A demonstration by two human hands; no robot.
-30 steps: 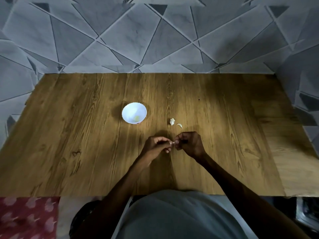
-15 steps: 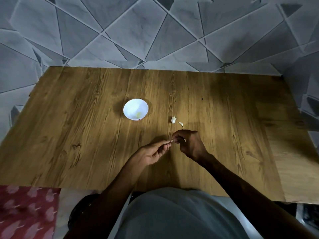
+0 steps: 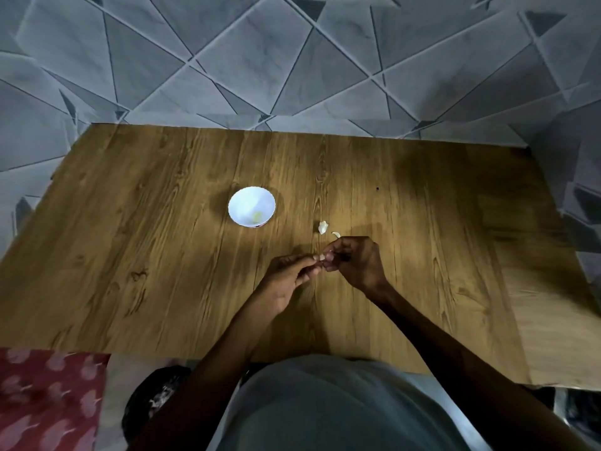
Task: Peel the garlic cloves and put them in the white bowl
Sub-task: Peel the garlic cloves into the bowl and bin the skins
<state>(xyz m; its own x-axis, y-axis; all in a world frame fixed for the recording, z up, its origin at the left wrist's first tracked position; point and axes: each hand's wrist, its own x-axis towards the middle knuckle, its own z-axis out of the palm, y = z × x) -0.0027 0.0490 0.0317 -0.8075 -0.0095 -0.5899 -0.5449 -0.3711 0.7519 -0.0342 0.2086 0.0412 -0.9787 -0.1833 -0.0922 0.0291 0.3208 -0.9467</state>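
Pale gry shirt (image 3: 325, 405); L+R forearms (image 3: 208, 369) bare.

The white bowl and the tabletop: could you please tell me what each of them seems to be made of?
The white bowl looks like glazed ceramic or melamine: smooth, evenly white, with a lightly scalloped rim; the picture cannot settle which. The tabletop looks like wood or wood-grain laminate: flat, low-sheen brown surface with grain lines and knots in long plank bands.
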